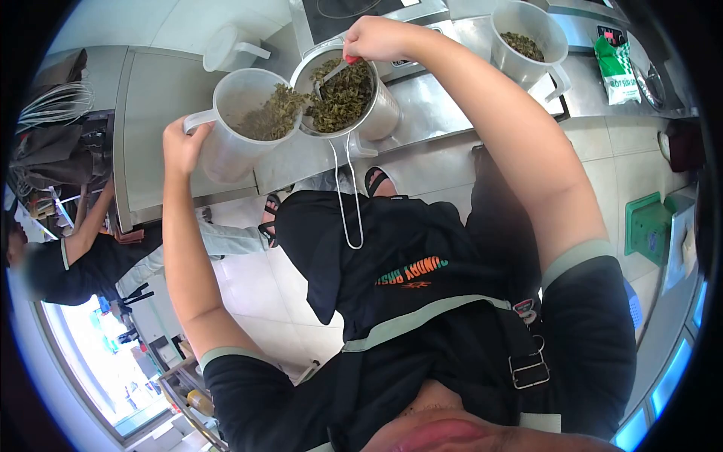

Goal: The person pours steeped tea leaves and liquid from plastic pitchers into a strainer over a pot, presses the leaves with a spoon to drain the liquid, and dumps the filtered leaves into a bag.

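Nearest the camera is a black apron (pixel 399 226). Beyond it, the left hand (pixel 186 143) grips a tilted pitcher (pixel 230 158) by its handle; the right hand's (pixel 369 41) fingers close on a red-handled utensil (pixel 335 70) reaching into leaves (pixel 343 98) in the strainer (pixel 307 69).

1. Jug (pixel 226 154), upper left: smooth, cloudy plastic.
2. Strainer handle (pixel 355 188), upper centre: glossy metal wire.
3. Leaves (pixel 343 102), upper centre: matt, rough, crinkled.
4. Counter (pixel 431 113), top: smooth, shiny metal.
5. Packet (pixel 617 71), upper right: glossy plastic film.
6. Apron (pixel 399 233), centre: matt cloth.
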Demonstrator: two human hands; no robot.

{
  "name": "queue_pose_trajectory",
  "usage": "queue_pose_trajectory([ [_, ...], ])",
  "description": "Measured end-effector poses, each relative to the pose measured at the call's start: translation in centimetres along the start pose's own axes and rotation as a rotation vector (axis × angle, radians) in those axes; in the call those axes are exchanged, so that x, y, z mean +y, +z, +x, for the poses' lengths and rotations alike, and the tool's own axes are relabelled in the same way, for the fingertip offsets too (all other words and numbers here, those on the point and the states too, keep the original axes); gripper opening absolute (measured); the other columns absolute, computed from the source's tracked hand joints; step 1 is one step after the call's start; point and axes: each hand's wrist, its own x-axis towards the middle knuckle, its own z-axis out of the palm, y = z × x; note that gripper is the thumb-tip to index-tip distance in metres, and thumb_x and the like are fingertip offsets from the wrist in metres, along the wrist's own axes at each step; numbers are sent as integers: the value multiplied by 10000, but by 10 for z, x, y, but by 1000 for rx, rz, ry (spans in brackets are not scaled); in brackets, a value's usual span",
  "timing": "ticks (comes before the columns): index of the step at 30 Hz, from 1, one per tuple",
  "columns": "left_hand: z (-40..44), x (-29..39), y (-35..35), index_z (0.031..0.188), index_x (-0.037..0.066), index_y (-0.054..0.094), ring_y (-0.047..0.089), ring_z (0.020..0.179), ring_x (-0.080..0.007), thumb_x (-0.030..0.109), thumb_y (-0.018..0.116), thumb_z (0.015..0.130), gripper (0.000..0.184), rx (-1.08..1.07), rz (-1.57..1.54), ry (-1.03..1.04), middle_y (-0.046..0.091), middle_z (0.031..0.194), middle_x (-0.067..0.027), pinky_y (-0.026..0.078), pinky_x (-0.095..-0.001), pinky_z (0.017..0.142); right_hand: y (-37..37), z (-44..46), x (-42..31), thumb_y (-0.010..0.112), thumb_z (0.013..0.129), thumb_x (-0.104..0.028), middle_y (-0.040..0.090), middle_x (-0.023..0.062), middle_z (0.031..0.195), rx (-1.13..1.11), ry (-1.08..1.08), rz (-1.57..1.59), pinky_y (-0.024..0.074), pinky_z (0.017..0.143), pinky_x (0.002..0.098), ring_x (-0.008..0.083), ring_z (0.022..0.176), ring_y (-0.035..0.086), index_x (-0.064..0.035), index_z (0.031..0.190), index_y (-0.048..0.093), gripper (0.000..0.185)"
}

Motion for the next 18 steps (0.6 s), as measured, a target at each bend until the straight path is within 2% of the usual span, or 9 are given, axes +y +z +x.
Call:
queue_pose_trajectory([
  [2,-4,-29,7,848,-41,704,546,618,-113,202,701,751,261,44,-170,44,634,674,-33,434,-277,576,0,1,3,585,820,-171,646,32,768,39,-6,131,452,669,273,109,697,558,-31,908,716,210],
  [6,-19,-67,21,845,-34,703,515,591,-87,176,690,760,227,113,-376,73,628,681,-14,393,-253,536,-12,-9,-13,591,808,-140,608,4,748,23,11,229,399,598,237,66,623,481,-16,951,698,217],
  [7,-22,-78,25,854,-33,703,489,574,-69,160,683,767,213,109,-456,27,622,682,-6,362,-242,516,-15,-9,-13,591,808,-140,608,4,748,18,4,215,399,598,237,66,623,481,-16,951,698,217],
  [9,-28,-90,32,863,-33,703,463,557,-52,144,676,774,199,122,-543,-21,616,682,2,332,-230,497,-19,-9,-16,601,781,-148,653,33,779,20,21,220,461,679,267,106,695,556,-26,907,722,212],
  [11,-33,-89,42,890,-36,705,406,530,-26,121,667,782,193,164,-706,-36,602,675,13,268,-221,470,-16,-8,-18,603,788,-139,658,31,788,27,18,232,463,680,263,101,693,554,-18,914,720,210],
  [13,-33,-89,43,897,-44,704,450,555,-39,116,664,783,201,146,-729,-54,621,695,1,311,-221,494,-12,-6,-19,583,838,-85,629,9,776,32,18,299,409,590,236,64,641,485,16,965,687,194],
  [15,-31,-84,44,904,-52,703,494,580,-53,112,662,783,208,125,-747,-72,640,715,-11,354,-220,518,-12,-2,-19,589,851,-87,649,18,814,22,27,268,428,614,236,68,677,512,9,967,689,181],
  [17,-29,-76,47,915,-64,701,583,676,-93,115,661,784,225,144,-728,-31,682,777,-51,440,-234,622,-9,1,-19,592,853,-94,662,26,841,45,34,248,442,645,231,71,714,537,1,971,692,181],
  [18,-28,-73,47,915,-64,701,583,676,-93,115,661,784,225,150,-729,-33,682,777,-51,440,-234,622,-9,0,-21,592,859,-106,674,32,865,39,36,236,454,670,231,74,744,557,-4,978,694,187],
])
